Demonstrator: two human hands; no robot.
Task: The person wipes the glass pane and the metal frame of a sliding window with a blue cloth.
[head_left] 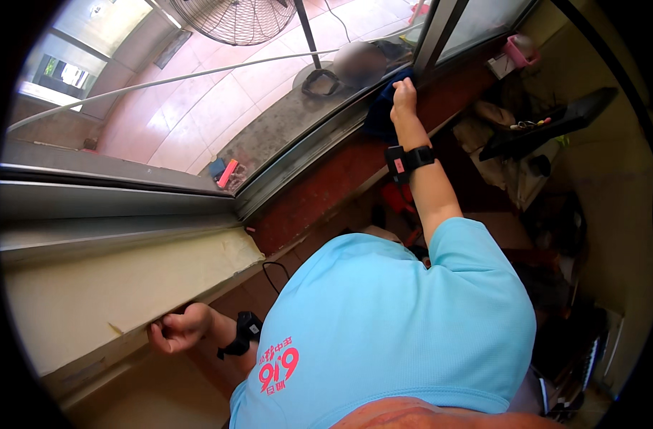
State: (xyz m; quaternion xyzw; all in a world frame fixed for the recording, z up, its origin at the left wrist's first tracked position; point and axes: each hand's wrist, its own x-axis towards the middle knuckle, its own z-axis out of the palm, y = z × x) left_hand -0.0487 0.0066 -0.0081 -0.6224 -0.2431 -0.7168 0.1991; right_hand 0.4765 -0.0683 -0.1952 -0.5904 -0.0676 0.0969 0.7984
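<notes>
My right arm (441,189) reaches out to the far window track. There my right hand (404,99) is closed on a dark blue cloth (381,120), which lies bunched against the metal window frame (305,154). Low at the left, my left hand (181,329) is beside the front edge of a cream ledge (148,275). Its fingers are loosely curled in, and nothing shows in them. Each forearm wears a black strap with a small box, the right one (410,163) and the left one (242,334).
A dark red sill (305,196) runs along the window. Beyond the frame are a red-and-blue block (227,173), a dark coiled ring (320,83), a blurred round shape and a wire fan (235,18). A pink basket (521,50) stands at the far right, above a cluttered dark tray (548,123).
</notes>
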